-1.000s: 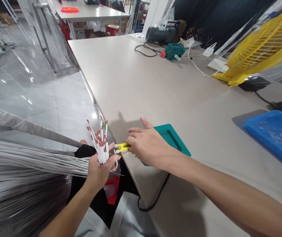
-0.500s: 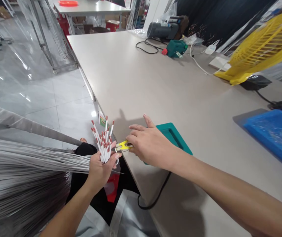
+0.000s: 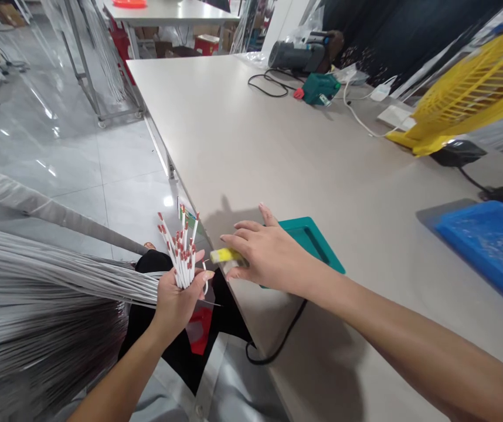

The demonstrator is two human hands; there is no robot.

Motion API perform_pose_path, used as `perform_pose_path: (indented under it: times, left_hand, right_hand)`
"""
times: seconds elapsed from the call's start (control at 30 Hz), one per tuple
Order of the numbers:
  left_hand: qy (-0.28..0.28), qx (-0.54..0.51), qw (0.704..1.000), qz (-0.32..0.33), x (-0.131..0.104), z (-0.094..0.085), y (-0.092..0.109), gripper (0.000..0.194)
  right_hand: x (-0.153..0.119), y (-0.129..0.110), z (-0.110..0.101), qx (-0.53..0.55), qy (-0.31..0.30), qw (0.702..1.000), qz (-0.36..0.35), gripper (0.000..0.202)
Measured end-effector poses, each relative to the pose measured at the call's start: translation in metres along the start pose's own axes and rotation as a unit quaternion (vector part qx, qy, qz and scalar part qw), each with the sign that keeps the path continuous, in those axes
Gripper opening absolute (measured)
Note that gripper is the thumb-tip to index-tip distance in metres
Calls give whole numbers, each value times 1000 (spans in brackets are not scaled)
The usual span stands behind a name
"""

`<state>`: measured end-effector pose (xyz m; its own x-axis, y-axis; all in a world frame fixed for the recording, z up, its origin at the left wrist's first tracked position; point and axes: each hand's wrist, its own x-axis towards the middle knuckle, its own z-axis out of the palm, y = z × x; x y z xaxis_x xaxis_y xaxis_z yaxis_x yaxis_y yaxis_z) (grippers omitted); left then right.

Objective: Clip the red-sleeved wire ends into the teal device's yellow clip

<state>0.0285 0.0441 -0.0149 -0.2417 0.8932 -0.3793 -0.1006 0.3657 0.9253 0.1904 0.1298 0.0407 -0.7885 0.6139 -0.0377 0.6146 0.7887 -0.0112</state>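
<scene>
My left hand (image 3: 179,299) is closed around a bundle of white wires (image 3: 184,264) with copper-coloured ends, at the table's near left edge. One wire (image 3: 206,280) curves away from the bundle by the thumb, its thin tip pointing up. Just to the right, a small yellow hand tool (image 3: 225,255) lies between the thumb and fingers of my right hand (image 3: 267,255); its far end is blurred and its exact kind is unclear. Its near end is hidden by the hand. Partly beneath my right hand and wrist sits a teal tray-like base (image 3: 311,237) on the tabletop.
Long grey-white wires (image 3: 49,281) run off to the left beside a wrapped rail (image 3: 49,202). A blue tray (image 3: 493,240) with small bits stands at right, near a yellow fan (image 3: 466,88). A motor (image 3: 295,55) and green device (image 3: 320,88) sit at the back.
The yellow tool has turned and moved slightly away from the single wire near my left thumb. My right thumb has swung outward. The left hand still grips the bundle.
</scene>
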Motion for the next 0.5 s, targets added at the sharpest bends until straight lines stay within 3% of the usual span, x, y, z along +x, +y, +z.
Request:
perform_pose_path:
  times: [0.1, 0.23, 0.3, 0.4, 0.5]
  left_hand:
    - [1, -15, 1000, -1, -5, -7, -1, 44]
    - [2, -37, 999, 1, -11, -20, -3, 29]
    - [-3, -41, 999, 7, -15, -27, -6, 23]
    - [-18, -46, 998, 38, -21, -38, -10, 17]
    - [-33, -59, 996, 60, -27, -46, -11, 14]
  right_hand:
    - [-3, -4, -2, 15, 46, 999, -5, 52]
    - [-11, -29, 1, 54, 217, 973, -60, 27]
    - [-14, -46, 8, 94, 262, 958, -65, 19]
    - [-14, -65, 22, 220, 231, 948, -20, 22]
    - [-6, -74, 34, 383, 199, 902, 4, 22]
